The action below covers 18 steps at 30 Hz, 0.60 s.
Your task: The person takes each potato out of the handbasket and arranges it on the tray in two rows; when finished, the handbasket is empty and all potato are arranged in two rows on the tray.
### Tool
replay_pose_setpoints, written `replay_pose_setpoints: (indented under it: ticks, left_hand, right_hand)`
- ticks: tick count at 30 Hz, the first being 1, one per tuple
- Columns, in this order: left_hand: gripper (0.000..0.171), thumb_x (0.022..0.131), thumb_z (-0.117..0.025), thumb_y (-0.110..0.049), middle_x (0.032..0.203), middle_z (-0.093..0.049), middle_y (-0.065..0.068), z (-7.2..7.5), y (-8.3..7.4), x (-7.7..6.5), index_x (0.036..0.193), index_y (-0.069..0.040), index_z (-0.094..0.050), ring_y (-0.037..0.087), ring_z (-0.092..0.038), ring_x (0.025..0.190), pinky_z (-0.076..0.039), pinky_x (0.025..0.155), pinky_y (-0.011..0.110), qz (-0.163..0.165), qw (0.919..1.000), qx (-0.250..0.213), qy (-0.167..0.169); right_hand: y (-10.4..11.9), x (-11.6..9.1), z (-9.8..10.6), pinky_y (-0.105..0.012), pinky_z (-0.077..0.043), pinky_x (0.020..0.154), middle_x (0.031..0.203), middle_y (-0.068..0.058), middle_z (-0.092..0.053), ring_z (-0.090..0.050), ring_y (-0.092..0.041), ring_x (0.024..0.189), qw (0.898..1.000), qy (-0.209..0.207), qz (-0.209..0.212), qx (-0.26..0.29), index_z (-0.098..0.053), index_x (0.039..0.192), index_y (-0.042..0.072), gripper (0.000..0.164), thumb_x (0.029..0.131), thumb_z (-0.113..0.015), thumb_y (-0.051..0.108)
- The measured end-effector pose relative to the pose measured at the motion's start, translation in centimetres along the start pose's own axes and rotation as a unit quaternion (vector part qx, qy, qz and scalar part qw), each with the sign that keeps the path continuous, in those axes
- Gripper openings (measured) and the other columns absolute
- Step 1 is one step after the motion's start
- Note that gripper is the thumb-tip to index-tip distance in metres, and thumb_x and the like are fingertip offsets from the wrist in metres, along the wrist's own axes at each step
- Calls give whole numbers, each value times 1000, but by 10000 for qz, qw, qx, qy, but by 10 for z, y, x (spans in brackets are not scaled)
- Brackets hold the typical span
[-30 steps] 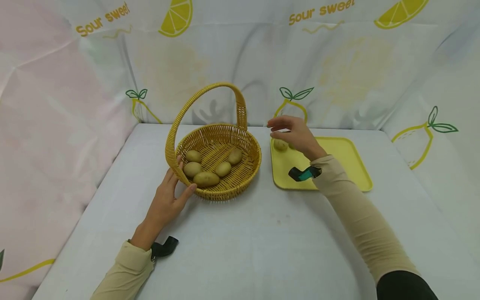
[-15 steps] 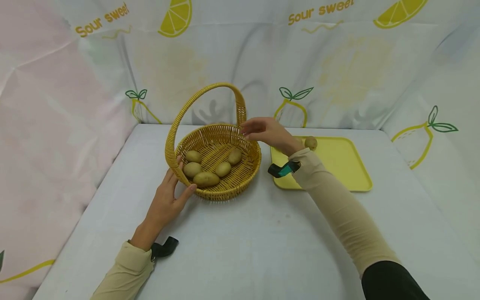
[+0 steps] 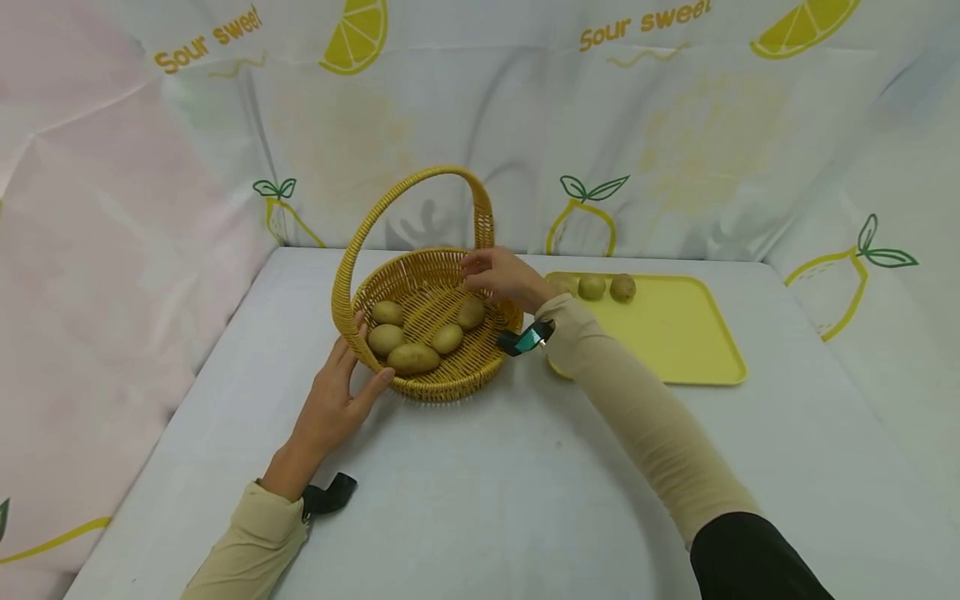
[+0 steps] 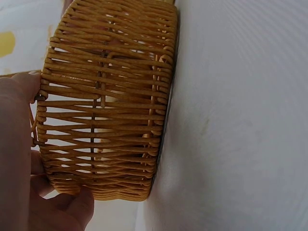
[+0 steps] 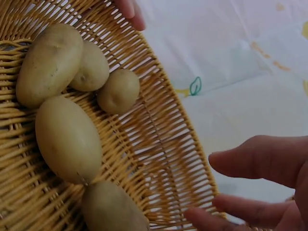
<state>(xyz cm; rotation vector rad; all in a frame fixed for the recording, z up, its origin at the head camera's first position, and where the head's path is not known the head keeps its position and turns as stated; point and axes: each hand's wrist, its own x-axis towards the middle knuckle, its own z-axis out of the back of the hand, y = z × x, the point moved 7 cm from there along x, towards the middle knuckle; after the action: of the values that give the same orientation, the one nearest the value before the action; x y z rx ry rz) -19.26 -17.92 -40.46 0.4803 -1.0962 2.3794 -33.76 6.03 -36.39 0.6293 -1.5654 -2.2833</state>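
Observation:
A yellow wicker basket (image 3: 450, 387) with a tall arched handle stands on the table. Several potatoes (image 3: 412, 358) lie inside it, mostly toward its left and front. At the basket's left front edge my left hand (image 3: 330, 408) holds the rim, thumb and fingers spread along it; the left wrist view shows fingertips (image 4: 84, 204) against the woven wall. My right hand (image 3: 506, 275) is over the basket's right rim beside the handle base. In the right wrist view its thumb (image 5: 255, 159) and fingers are apart, with nothing between them.
To the basket's right lies a yellow tray (image 3: 675, 342) with three potatoes (image 3: 592, 287) along its back edge. A white cloth (image 3: 480, 500) covers the table. Printed curtains (image 3: 480, 108) hang behind and at both sides. The handle (image 3: 420, 177) arches above the basket.
My right hand has moved left and slightly down, from above the tray to the basket's right rim, uncovering the tray's potatoes. My left hand and the basket have stayed in place.

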Motion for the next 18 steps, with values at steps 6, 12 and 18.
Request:
replay_pose_setpoints:
  ticks: [6, 12, 18]
  left_hand:
    - [74, 104, -68, -25, 169, -24, 17, 1, -1, 0, 162, 1, -30, 33, -24, 153, -23, 122, 38, -39, 10000, 46, 7]
    - [74, 104, -68, -25, 169, -25, 17, 1, -2, 1, 162, -1, -31, 34, -25, 153, -23, 122, 39, -59, 10000, 52, -11]
    - [74, 104, -69, -26, 169, -24, 15, 0, -1, 0, 162, 1, -31, 31, -25, 153, -25, 121, 44, 59, 10000, 42, 41]
  right_hand:
    - [-4, 10, -11, -43, -48, 100, 146, -16, -53, -51, -30, 131, 9973, -273, -352, -589, -54, 147, 0, 51, 100, -68, 15]
    - [-3, 19, -24, -38, -42, 108, 142, -15, -57, -51, -28, 132, 9957, -197, -132, -897, -58, 144, 0, 48, 98, -70, 10]
    - [-5, 26, -31, -37, -43, 106, 137, -17, -61, -53, -28, 128, 9971, 105, 70, -744, -64, 137, -4, 48, 89, -68, -4]
